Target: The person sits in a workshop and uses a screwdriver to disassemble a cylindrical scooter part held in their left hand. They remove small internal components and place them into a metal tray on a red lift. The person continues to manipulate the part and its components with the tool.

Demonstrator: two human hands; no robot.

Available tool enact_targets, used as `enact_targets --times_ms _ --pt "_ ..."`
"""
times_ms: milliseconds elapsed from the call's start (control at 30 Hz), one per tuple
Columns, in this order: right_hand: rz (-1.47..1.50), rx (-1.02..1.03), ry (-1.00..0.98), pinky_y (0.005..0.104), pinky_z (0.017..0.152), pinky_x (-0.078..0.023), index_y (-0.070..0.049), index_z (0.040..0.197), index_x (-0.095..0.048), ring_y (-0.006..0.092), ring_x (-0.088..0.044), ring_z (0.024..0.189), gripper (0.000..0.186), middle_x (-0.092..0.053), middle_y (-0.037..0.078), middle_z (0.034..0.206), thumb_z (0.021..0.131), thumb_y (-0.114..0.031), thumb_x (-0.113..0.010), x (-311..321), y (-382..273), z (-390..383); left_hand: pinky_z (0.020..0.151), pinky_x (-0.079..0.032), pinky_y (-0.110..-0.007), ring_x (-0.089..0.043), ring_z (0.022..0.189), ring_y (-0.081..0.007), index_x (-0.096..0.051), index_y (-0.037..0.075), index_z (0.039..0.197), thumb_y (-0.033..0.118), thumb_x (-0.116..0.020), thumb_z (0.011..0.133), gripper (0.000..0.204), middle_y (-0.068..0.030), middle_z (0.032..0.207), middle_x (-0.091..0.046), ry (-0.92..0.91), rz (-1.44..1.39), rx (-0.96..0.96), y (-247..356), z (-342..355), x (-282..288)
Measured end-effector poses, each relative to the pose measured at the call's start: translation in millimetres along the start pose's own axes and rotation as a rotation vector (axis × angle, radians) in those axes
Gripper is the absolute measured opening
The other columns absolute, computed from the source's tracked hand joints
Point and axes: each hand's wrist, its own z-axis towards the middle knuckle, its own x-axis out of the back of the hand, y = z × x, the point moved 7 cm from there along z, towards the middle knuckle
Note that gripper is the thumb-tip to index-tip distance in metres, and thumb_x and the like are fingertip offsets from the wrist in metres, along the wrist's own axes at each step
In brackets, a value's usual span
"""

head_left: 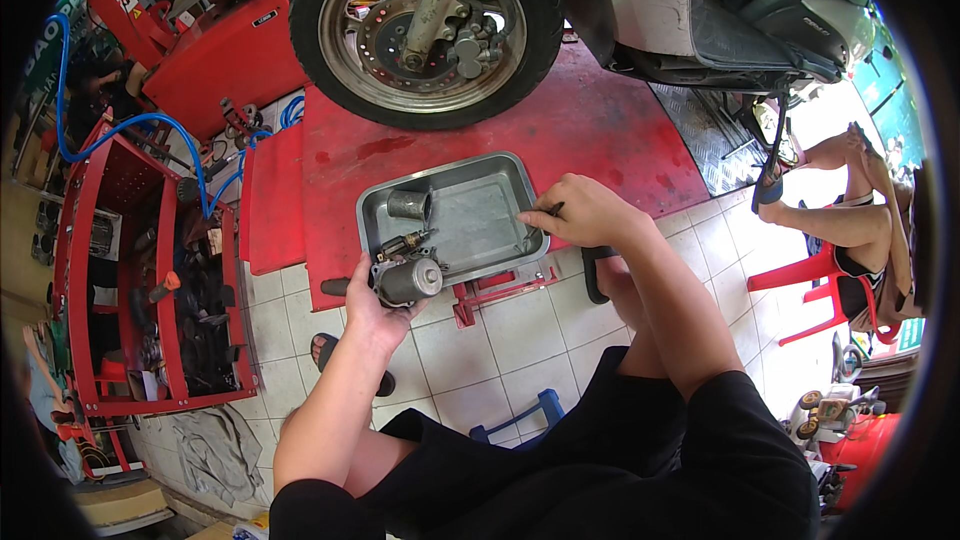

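Note:
My left hand (372,306) is closed around a small electric motor (410,281) with a round silver casing, at the near left corner of a grey metal tray (505,268). Inside the tray, on the left, lie an open metal cylinder (409,204) and a dark part with a brass-coloured section (403,244). At the tray's right rim, my right hand (584,212) pinches a thin dark tool (556,208). Its far end seems to point down into the tray; the kind of tool is hard to make out. A dark handle (335,286) sticks out left of my left hand.
The tray rests on a red lift platform (380,150), below a scooter's front wheel (425,35). Left stands a red tool cart (150,280) with a blue hose (140,122). At right, a person sits on a red stool (810,280). A blue stool (530,422) shows below me.

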Motion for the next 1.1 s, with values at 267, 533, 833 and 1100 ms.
enact_targets --times_ms 267,533,833,1100 --pt "0.008 -0.045 -0.007 0.0454 0.065 -0.052 0.0 0.082 -0.076 0.0397 -0.064 0.066 0.04 -0.065 0.021 0.069 0.093 -0.038 -0.067 6 -3 -2 0.111 -0.04 -0.056 -0.054 0.129 -0.032 -0.055 0.012 0.127 0.05 -0.037 0.105 0.048 -0.0151 0.136 -0.057 -0.021 0.0 0.003 -1 2 0" --pt "0.001 -0.065 0.01 0.0458 0.068 -0.053 0.0 0.083 -0.076 0.0399 -0.066 0.07 0.042 -0.068 0.021 0.073 0.093 -0.039 -0.066 11 -2 -4 0.114 -0.035 -0.056 -0.052 0.131 -0.0313 -0.052 0.013 0.132 0.051 -0.038 0.105 0.049 -0.0143 0.138 -0.056 -0.02 0.017 0.012 -2 2 0" --pt "0.003 -0.053 -0.015 0.0468 0.069 -0.053 -0.001 0.085 -0.076 0.0402 -0.066 0.072 0.039 -0.069 0.02 0.075 0.093 -0.038 -0.066 2 4 -3 0.113 -0.035 -0.057 -0.052 0.131 -0.0322 -0.05 0.013 0.136 0.051 -0.039 0.105 0.05 -0.0147 0.139 -0.055 -0.02 0.026 0.009 -3 4 -1" --pt "-0.024 -0.024 -0.025 0.0456 0.068 -0.053 -0.001 0.093 -0.077 0.0414 -0.065 0.072 0.037 -0.067 0.023 0.076 0.095 -0.036 -0.065 -1 1 -3 0.11 -0.04 -0.058 -0.054 0.129 -0.0326 -0.05 0.012 0.133 0.05 -0.039 0.105 0.048 -0.0151 0.138 -0.056 -0.014 0.013 0.004 -4 2 -3"
